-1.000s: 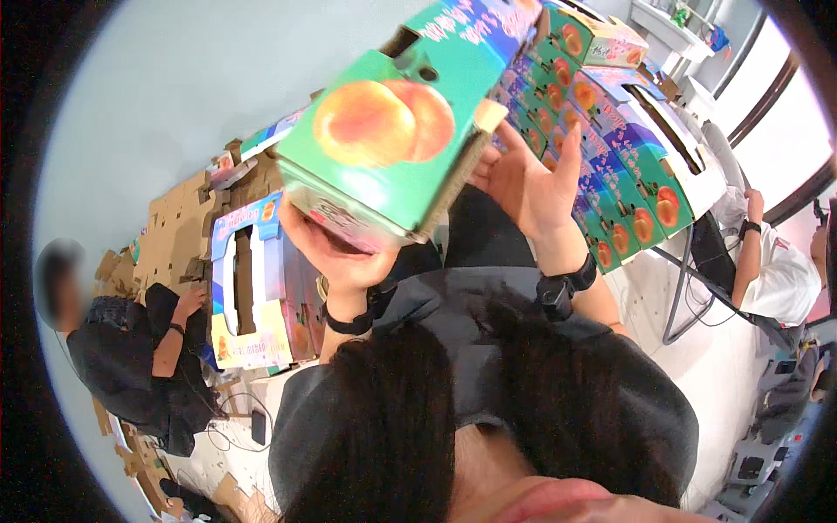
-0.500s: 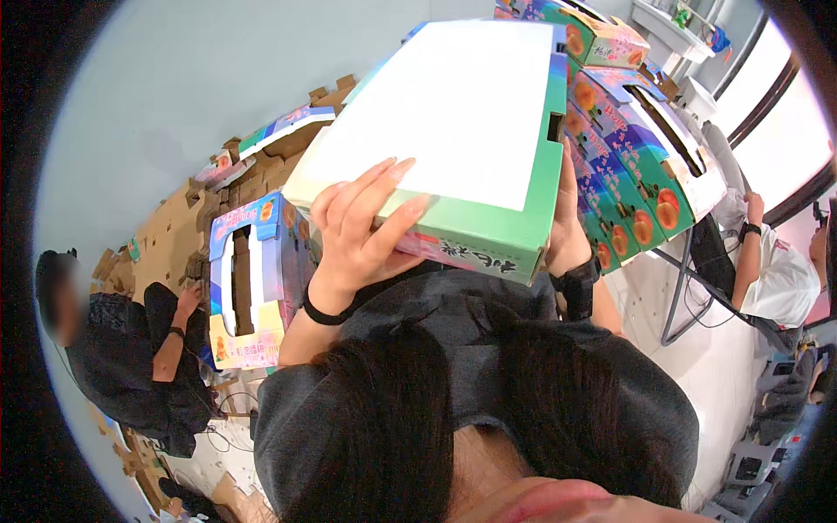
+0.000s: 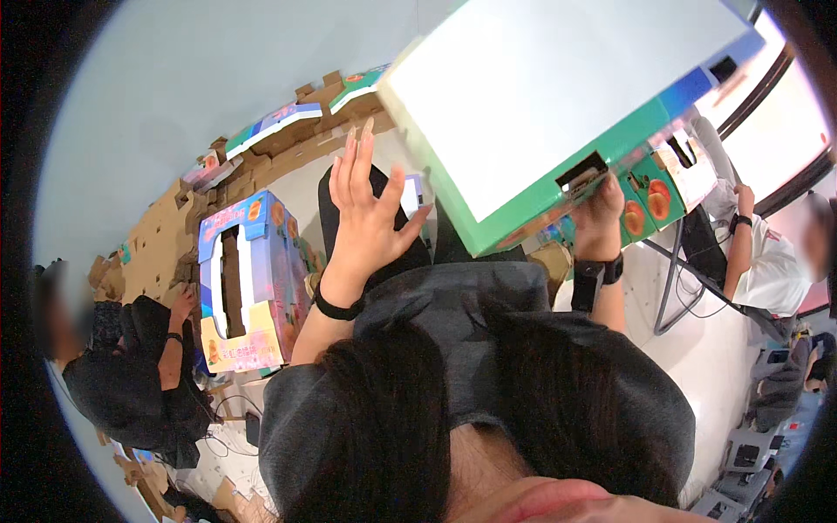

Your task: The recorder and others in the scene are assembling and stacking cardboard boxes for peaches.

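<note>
A large cardboard fruit box (image 3: pixel 558 105) is held up in front of me, tilted, its blank white face toward me and green sides with a dark slot along the near edge. My right hand (image 3: pixel 600 222) grips it at that near edge beside the slot; part of the fingers is hidden. Left of the box, my left hand (image 3: pixel 370 209) is raised with fingers stretched apart, holding nothing. A small white-and-purple carton piece (image 3: pixel 412 195) shows low behind the left fingers.
An upright blue printed box (image 3: pixel 248 279) with a handle slot stands at my left. Behind it lie brown cardboard sheets (image 3: pixel 166 231). Printed peach boxes (image 3: pixel 649 200) stand at right near a metal table leg (image 3: pixel 670 288). Co-workers sit on the left (image 3: pixel 139 375) and right (image 3: pixel 772 266).
The box has swung up and to the right, turning as it went. My left hand has let go of it and opened; my right hand still holds on.
</note>
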Action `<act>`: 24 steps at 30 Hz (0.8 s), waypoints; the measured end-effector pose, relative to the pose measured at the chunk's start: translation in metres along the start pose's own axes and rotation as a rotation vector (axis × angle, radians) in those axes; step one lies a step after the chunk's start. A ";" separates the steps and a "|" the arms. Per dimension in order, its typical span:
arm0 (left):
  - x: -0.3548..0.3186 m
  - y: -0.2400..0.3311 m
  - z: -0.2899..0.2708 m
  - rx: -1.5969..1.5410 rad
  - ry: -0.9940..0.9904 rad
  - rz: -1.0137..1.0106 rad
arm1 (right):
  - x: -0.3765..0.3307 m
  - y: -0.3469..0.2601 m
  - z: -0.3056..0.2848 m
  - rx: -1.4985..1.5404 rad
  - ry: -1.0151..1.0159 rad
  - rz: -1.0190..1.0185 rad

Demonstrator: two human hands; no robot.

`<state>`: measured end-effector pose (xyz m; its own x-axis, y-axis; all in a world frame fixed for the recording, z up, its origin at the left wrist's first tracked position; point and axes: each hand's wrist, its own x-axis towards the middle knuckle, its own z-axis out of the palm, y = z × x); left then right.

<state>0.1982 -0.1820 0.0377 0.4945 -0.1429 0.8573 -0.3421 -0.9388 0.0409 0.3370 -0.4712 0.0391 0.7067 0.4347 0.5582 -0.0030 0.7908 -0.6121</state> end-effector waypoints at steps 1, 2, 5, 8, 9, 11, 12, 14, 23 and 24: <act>-0.002 -0.001 0.001 0.002 0.008 -0.003 | -0.003 -0.011 0.003 -0.151 0.071 -0.042; -0.003 -0.003 0.001 -0.027 0.006 -0.021 | -0.006 -0.023 0.008 -0.305 0.149 -0.074; -0.009 -0.008 -0.004 -0.046 -0.001 -0.057 | -0.009 -0.070 0.029 -0.593 0.307 -0.130; -0.014 -0.012 -0.012 0.002 -0.149 -0.103 | -0.016 -0.115 0.060 -1.045 0.373 -0.261; -0.015 -0.012 -0.014 -0.001 -0.147 -0.114 | -0.014 -0.128 0.068 -1.158 0.352 -0.322; -0.015 -0.011 -0.015 0.021 -0.222 -0.138 | -0.013 -0.149 0.080 -1.312 0.303 -0.291; -0.015 -0.010 -0.015 0.013 -0.216 -0.142 | -0.008 -0.163 0.082 -1.749 0.195 -0.420; -0.015 -0.007 -0.014 -0.002 -0.229 -0.150 | 0.004 -0.185 0.078 -2.258 0.076 -0.513; -0.016 -0.005 -0.009 -0.058 -0.286 -0.179 | 0.055 -0.238 -0.039 -2.434 0.223 0.203; -0.016 -0.004 -0.009 -0.059 -0.278 -0.177 | 0.062 -0.237 -0.052 -2.411 0.193 0.269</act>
<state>0.1844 -0.1728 0.0285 0.7465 -0.0666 0.6620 -0.2727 -0.9382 0.2131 0.4178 -0.6543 0.1900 0.8569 0.2624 0.4437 0.2981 -0.9545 -0.0110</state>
